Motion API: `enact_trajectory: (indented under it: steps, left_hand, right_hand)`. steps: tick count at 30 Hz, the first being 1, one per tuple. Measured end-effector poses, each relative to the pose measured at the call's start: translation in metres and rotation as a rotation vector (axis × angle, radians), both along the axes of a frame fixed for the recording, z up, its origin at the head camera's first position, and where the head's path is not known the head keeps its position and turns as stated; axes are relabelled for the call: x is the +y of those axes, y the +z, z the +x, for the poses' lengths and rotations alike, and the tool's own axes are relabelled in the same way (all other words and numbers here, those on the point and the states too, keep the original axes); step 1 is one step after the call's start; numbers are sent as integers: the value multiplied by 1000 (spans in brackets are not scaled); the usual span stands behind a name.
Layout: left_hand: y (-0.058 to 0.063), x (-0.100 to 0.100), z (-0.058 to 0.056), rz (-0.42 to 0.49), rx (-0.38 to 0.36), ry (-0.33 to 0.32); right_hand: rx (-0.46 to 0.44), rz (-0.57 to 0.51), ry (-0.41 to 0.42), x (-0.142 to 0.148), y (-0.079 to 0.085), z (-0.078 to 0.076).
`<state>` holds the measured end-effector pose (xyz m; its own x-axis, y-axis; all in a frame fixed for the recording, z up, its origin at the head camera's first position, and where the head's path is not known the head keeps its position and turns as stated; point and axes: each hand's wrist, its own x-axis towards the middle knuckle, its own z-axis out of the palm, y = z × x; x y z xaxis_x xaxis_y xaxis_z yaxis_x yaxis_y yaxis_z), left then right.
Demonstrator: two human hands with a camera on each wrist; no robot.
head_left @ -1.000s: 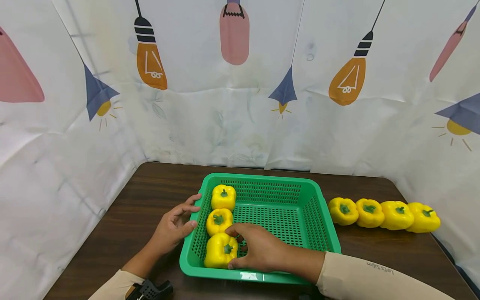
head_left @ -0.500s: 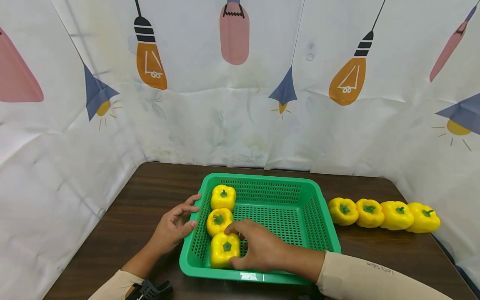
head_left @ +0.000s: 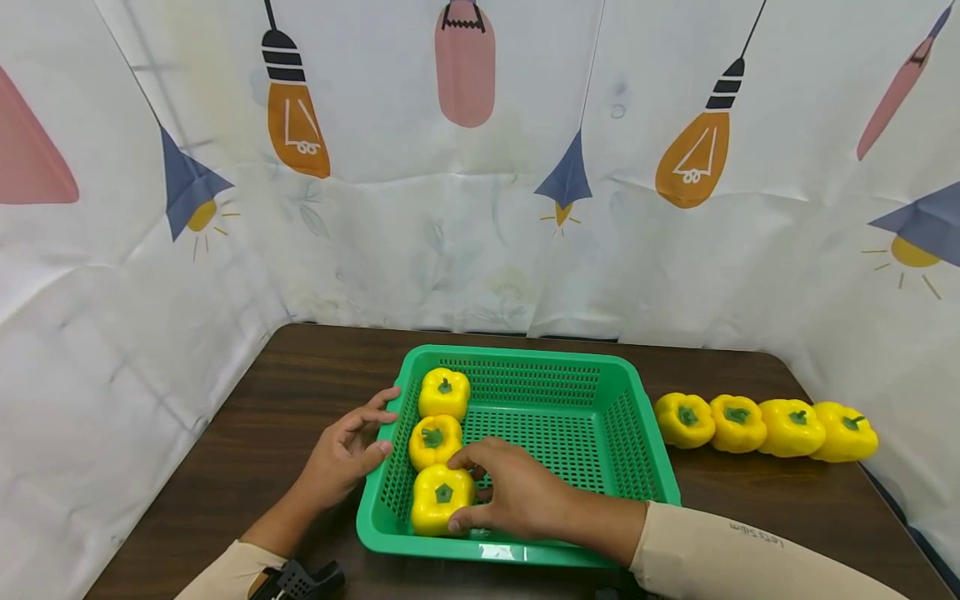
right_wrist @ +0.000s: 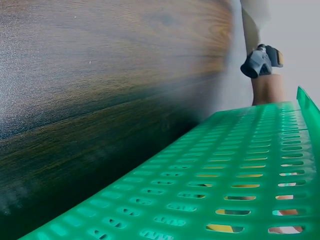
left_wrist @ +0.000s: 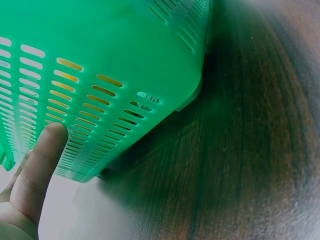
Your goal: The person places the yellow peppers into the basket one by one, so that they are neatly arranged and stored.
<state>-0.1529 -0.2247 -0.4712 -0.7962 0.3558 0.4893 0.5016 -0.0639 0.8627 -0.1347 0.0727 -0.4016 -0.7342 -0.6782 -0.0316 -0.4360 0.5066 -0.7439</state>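
Three yellow bell peppers stand in a row along the left side of a green basket [head_left: 632, 379]: a far one [head_left: 444, 393], a middle one [head_left: 435, 442] and a near one [head_left: 441, 502]. My right hand [head_left: 517, 492] reaches into the basket and holds the near pepper between thumb and fingers; its green stem end faces up. Against the basket's left side rests my left hand [head_left: 347, 450], fingers extended. In the left wrist view one finger [left_wrist: 40, 170] lies by the slotted wall. Only slivers of yellow show through the slots in the right wrist view.
To the right of the basket, several yellow bell peppers [head_left: 791, 427] lie in a touching row on the dark wooden table [head_left: 330, 358]. A white curtain [head_left: 465, 250] with printed lamps hangs behind and at the left. A black wrist device [head_left: 300, 581] sits on the left forearm.
The near pepper has been turned so its stem end faces up, shifting slightly right and then back left under the right hand. The left hand stays put.
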Motion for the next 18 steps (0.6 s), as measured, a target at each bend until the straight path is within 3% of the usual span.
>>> enact_trajectory:
  steps: [9,18]
  left_hand:
    - [-1,0,0,1,0,4]
    - [-1,-2,0,1,15,5]
  right_hand:
    - [-76,-12,-1,4,2,1]
    - [-125,38,-22,31,19,-2]
